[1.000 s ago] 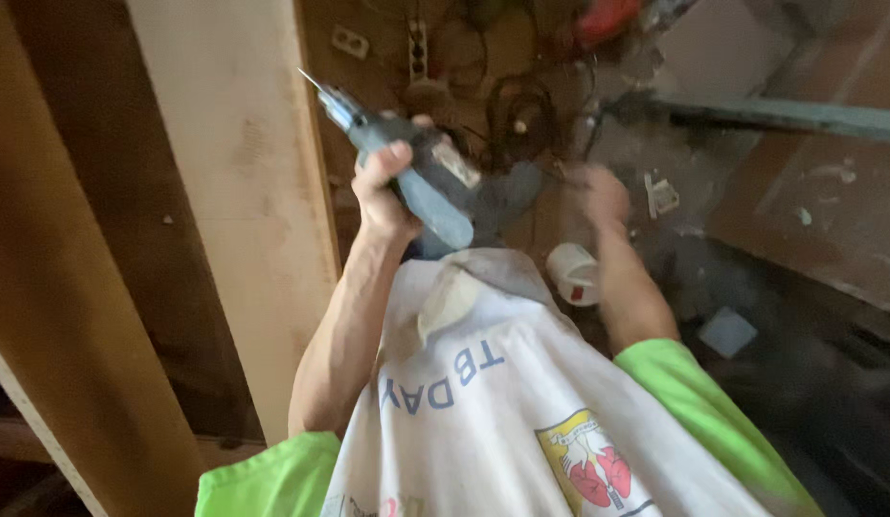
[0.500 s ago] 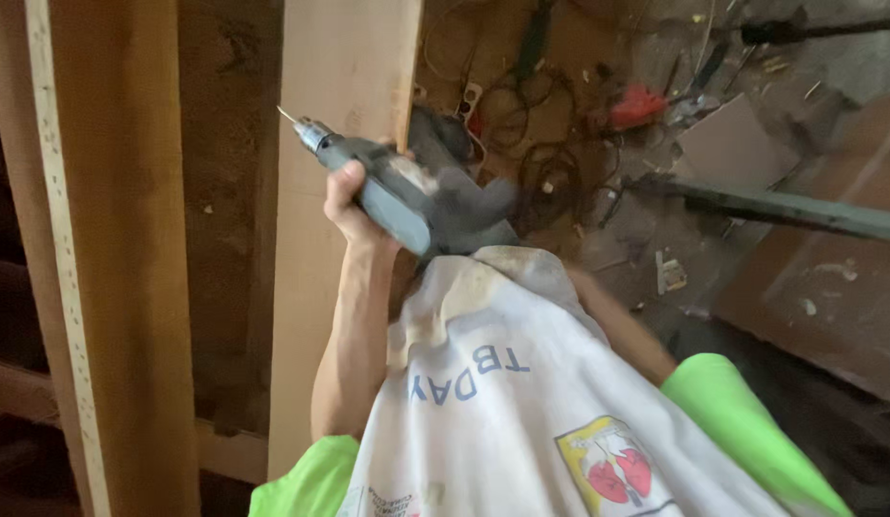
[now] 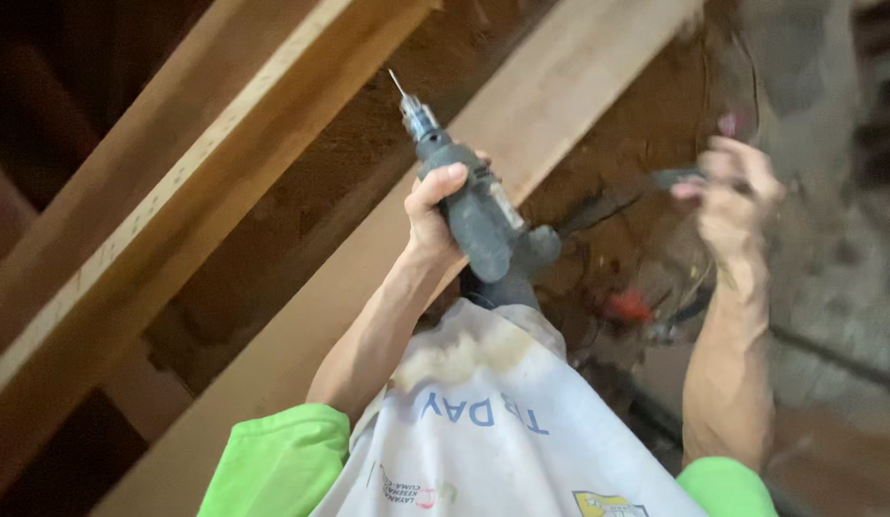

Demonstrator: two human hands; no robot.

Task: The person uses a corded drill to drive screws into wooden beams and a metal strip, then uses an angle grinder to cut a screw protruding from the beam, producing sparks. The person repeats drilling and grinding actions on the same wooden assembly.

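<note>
The left hand (image 3: 435,215) is clenched around the body of a grey electric power drill with a silver chuck and a thin bit (image 3: 469,201); the thumb and fingers wrap the casing, and the drill's handle end is partly hidden behind the hand and behind the cloth below. The bit points up and to the left, its tip in open air between the two timbers, touching neither. The right hand (image 3: 732,196) is raised off to the right, well apart from the drill, and blurred by motion; its fingers seem curled near a dark cord or thin dark object (image 3: 617,196), but whether it grips it cannot be told.

Both forearms are bare, and two bright green short sleeves (image 3: 277,464) show at the bottom edge, the right one mostly cut off. Between the arms lies a white cloth apron with blue lettering and a small coloured emblem (image 3: 502,431), cut off by the lower frame edge.

Two long pale wooden beams run diagonally: the nearer wooden plank (image 3: 560,105) passes just behind the drill, and the broader wooden beam to the left (image 3: 177,201) has a lighter edge strip. A dark gap lies between them. To the right, a small red object (image 3: 627,306) and tangled dark shapes lie on a grey, blurred floor (image 3: 837,287), too smeared to identify.
</note>
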